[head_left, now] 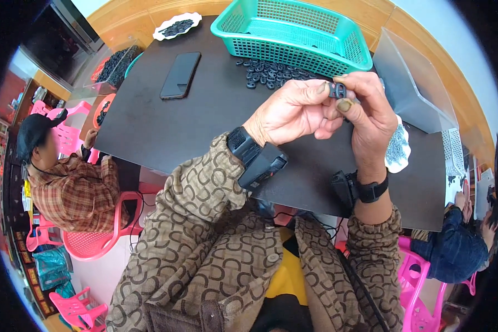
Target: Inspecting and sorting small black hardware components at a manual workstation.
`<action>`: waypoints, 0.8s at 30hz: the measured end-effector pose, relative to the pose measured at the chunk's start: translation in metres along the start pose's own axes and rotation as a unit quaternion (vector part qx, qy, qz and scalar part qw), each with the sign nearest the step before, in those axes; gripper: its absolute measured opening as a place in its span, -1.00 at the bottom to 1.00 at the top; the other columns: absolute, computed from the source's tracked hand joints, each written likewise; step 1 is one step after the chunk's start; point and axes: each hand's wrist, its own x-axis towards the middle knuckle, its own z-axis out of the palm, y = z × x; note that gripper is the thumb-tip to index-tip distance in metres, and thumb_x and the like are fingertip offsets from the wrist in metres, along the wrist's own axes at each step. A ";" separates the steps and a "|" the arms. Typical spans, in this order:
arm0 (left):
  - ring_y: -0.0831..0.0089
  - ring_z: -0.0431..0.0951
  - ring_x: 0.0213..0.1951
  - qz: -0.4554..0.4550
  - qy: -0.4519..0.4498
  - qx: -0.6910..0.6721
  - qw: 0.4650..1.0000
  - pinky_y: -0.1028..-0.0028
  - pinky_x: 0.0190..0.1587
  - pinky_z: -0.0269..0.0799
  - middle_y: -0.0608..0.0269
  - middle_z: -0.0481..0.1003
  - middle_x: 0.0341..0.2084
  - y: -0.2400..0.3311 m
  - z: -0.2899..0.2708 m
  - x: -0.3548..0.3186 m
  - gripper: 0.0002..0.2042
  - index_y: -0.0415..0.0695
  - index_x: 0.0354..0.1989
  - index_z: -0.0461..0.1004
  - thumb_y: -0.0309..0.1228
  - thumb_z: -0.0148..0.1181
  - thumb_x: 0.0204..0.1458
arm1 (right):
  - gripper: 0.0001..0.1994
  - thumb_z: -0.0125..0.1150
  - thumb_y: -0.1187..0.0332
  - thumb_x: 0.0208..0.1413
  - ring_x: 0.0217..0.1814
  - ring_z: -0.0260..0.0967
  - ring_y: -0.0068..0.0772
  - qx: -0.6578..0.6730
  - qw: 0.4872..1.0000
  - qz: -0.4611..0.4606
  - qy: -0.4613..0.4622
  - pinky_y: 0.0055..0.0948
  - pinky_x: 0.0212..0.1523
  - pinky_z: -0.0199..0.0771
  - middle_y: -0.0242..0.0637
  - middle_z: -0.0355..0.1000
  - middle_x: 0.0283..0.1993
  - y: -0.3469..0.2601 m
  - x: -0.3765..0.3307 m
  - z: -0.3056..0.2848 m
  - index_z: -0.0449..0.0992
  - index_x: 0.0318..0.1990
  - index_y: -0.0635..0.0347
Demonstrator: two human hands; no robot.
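Hands meet just above the dark table point(166, 133), and between them sits one small black plastic part point(337, 90), held up in front of the teal basket point(293, 33). The left hand point(290, 113) pinches it from the side with thumb and forefinger; the right hand point(368, 119) closes on it from the other side, thumb pressed beneath and forefinger curled over the top, so both hands grip the same piece. It looks like a hard moulded thing, stiff and very light, and I'd judge it smooth enough to squirt out of a loose pinch; fingertip pressure on its flat faces seems the sensible hold, since the edges are too small to give much purchase. How the piece is shaped in detail I cannot tell, as the fingers cover most of it. A loose heap of like parts point(268, 72) lies on the table just beside the basket's near wall. A phone point(180, 74) lies flat, well apart to the left. A small white dish point(402, 133) with more dark bits sits by the right wrist, and a clear plastic box point(412, 83) stands tilted behind it. Other people sit at both sides on pink chairs point(94, 243).
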 end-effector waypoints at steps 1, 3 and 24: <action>0.17 0.65 -0.11 -0.005 -0.010 -0.001 1.000 0.23 -0.19 0.55 0.11 0.70 0.01 0.001 0.000 0.000 -0.40 -0.42 0.47 0.60 -0.02 0.36 0.71 | -0.63 0.73 0.49 0.38 0.07 0.59 -0.48 0.009 1.000 -0.018 0.012 -0.42 0.19 0.63 -0.30 0.67 0.16 0.000 0.000 0.002 0.90 0.29 0.32; 0.18 0.64 -0.13 -0.011 -0.019 -0.003 1.000 0.24 -0.24 0.54 0.11 0.69 0.01 0.004 0.002 -0.001 -0.38 -0.45 0.49 0.59 -0.02 0.36 0.71 | -0.63 0.73 0.49 0.38 0.07 0.58 -0.47 0.004 1.000 -0.017 0.013 -0.41 0.20 0.63 -0.30 0.66 0.16 -0.002 -0.001 0.003 0.90 0.30 0.32; 0.26 0.62 -0.29 0.033 0.059 0.027 0.997 0.30 -0.39 0.50 0.16 0.60 -0.20 -0.012 0.012 -0.001 -0.53 -0.42 0.31 0.60 -0.16 0.46 0.65 | -0.65 0.77 0.48 0.35 0.04 0.64 -0.45 -0.038 0.997 -0.040 0.046 -0.41 0.11 0.70 -0.19 0.74 0.20 0.007 -0.010 0.009 0.91 0.24 0.33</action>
